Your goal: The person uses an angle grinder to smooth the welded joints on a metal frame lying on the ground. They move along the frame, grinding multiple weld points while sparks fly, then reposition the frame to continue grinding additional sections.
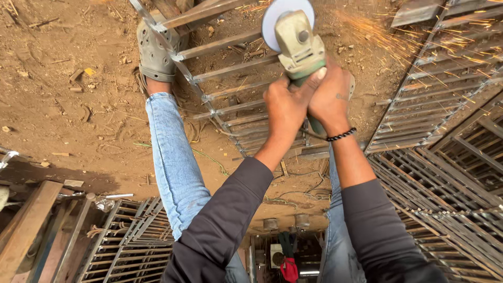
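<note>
Head cam, looking steeply down, close over hands [309,102] & dirt ground [78,105]

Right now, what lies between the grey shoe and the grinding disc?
In the head view, angled bars of the metal grille cross the stretch between the grey shoe and the grinder's disc; brown dirt ground shows between the bars.
</note>
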